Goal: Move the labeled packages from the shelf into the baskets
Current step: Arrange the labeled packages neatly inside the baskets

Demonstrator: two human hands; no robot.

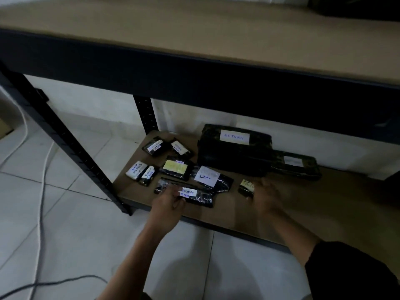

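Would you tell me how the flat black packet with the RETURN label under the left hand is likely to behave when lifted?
The flat black packet looks thin and plastic-wrapped, so it will probably sag rather than stay stiff. Its glossy film may be slippery under the left hand. Lying flat on the lower shelf, it seems unlikely to roll.

"RETURN" on large package (234, 148), small packages (136, 169)

Lower shelf board (287, 204): matt brown fibreboard look, smooth. Upper shelf board (194, 29): same matt brown. Shelf frame (71, 139): dark painted metal, perforated uprights. Packages: glossy black plastic wrap, crinkled, e.g. large package (233, 154) at back of lower shelf board. Labels: matt white paper; one yellow label (175, 168). Floor (65, 213): pale glazed tiles, slight sheen.
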